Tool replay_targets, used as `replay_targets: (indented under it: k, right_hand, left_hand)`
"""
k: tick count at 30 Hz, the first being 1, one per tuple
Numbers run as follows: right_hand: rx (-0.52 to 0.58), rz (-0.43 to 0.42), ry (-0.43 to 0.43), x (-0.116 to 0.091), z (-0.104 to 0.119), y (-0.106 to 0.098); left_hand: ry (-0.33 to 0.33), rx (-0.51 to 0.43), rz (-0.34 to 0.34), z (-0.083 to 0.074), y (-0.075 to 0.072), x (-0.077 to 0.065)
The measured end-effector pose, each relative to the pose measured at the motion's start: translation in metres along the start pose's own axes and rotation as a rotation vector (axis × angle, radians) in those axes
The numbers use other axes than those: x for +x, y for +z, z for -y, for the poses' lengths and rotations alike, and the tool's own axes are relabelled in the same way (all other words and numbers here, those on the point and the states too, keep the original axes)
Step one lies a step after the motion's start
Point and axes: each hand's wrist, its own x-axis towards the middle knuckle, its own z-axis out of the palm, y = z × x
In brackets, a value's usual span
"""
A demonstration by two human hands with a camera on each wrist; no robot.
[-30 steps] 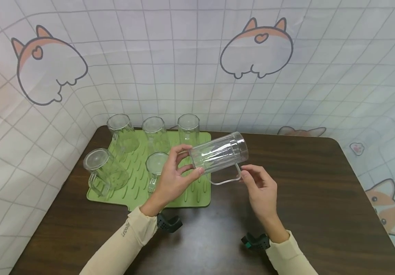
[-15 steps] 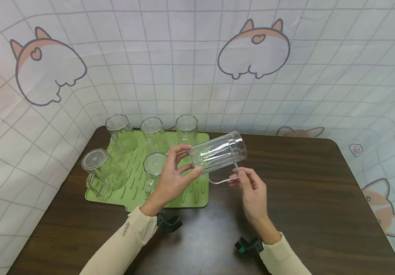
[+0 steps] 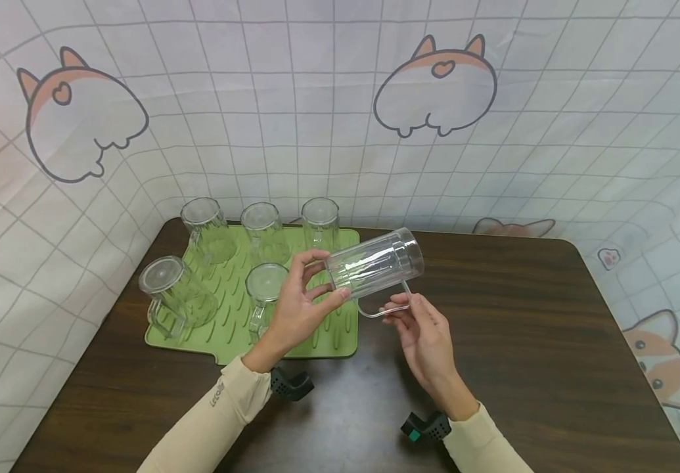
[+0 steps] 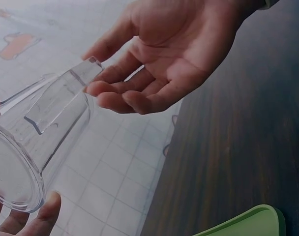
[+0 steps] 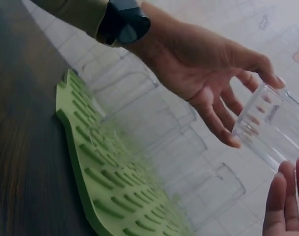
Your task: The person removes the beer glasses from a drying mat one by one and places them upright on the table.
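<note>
A clear glass mug [image 3: 375, 264] is held tilted on its side in the air, thick base to the upper right. My left hand [image 3: 299, 303] grips it around the mouth end, thumb in front and fingers behind. Below the mug, the handle [image 3: 384, 313] is pinched between the thumb and fingers of my right hand [image 3: 430, 341]. In the left wrist view the right hand [image 4: 174, 44] has its thumb and fingertips at the handle's outer part. The right wrist view shows the left hand [image 5: 208, 73] spread around the mug's rim.
Several glass mugs stand upside down on a green ridged drying mat [image 3: 340, 341] at left, including one mug [image 3: 267, 282] partly behind the left hand. The dark wooden table [image 3: 517, 328] extends to the right. A white grid-patterned cloth [image 3: 316, 98] hangs behind.
My right hand has shifted left along the handle, its fingers now further under it. The left hand and the mug stay nearly in place.
</note>
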Motion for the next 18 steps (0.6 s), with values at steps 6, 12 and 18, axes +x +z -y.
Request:
replay_targets:
  k: [6,12,18]
  right_hand:
    - [0.130,0.016,0.081,-0.0010,-0.0008,-0.0004]
    - [0.357,0.049,0.151,-0.0021,-0.0027,0.0010]
    - [0.537,0.076,0.195,-0.0038,-0.0041,0.0019]
  left_hand:
    - [-0.008,-0.005,0.000,0.0017,0.0006,0.0006]
    - [-0.017,0.005,0.012,0.0033,0.0010,0.0009]
    - [-0.018,0.007,0.025,0.0046,0.0021,0.0008]
